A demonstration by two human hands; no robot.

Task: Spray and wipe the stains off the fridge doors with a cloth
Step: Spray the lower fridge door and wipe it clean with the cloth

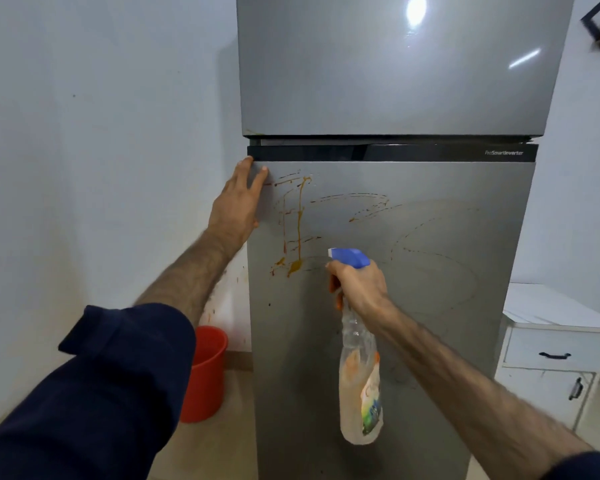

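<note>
- Pale walls flank a tall grey two-door fridge, with a red bucket (207,372) on the floor to its left and a white cabinet (555,355) to its right.
- On the lower fridge door (430,306), orange-brown stains (297,223) run in drips and smears across the upper left area, with fainter arcs trailing right.
- Against that door's top left corner rests the left hand (238,206), fingers straight and spread, gripping nothing.
- Just below and right of the worst drips, the right hand (359,287) grips the neck of a spray bottle (359,372), its blue nozzle pointing left toward them.
- Risk: the left hand sits right beside the stains, so spray aimed there would likely wet the fingers, or the palm may smear the sauce further.
- Risk: extra liquid may make the drips run lower down the door before anything wipes them.
- Risk: spots on the wall beside the fridge, above the bucket, suggest splatter that the door wiping alone would miss.
- No cloth shows anywhere, so wiping would first need one fetched.
- Whether a finger rests on the trigger I cannot tell; the hand covers it.
- Glare on the upper fridge door (395,71) could mask faint marks there.
- How much liquid the bottle holds is hard to judge, and its label is unreadable.
- A dark object at the top right corner is cut off.
</note>
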